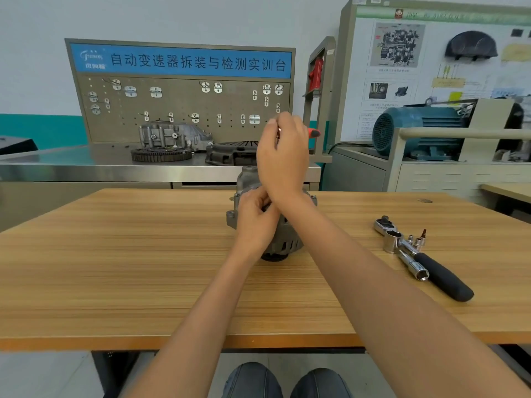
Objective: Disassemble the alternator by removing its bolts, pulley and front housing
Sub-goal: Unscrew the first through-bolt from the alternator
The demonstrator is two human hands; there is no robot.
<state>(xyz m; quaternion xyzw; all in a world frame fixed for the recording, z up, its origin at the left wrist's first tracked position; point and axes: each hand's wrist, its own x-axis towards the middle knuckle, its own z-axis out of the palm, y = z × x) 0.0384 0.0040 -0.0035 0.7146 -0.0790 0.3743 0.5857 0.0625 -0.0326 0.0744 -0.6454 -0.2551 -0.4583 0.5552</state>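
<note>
Wood-grain table (115, 268) fills the lower half of the view, with a steel bench (86, 168) right behind it at 12 o'clock. On the bench, going left to right: a toothed ring gear (161, 154), a grey gearbox casting (172, 136) standing on it, and a dark clutch cover (232, 153). Behind those is a pegboard (184, 110) with a blue sign on top and a bunch of bare metal hooks. Wall is pale with a teal stripe low down at 9 o'clock.

The alternator (275, 225) sits about mid-table, pulley end down, mostly hidden by the hands. Left hand (255, 222) is curled round its upper housing, gripping it. Right hand (283, 156) is raised above it at 12 o'clock, fingers bunched and pinching something small and coppery; can't tell what it is. The forearms cross near the alternator.

Over at 3 o'clock on the table is a ratchet (425, 257) with a black handle, a loose socket (419, 270) touching it, and a few small bits (418, 239) standing just beside its head.

Further right in the back, a training stand with a teal motor (416, 130) and a poster board (431, 67) of diagrams.
</note>
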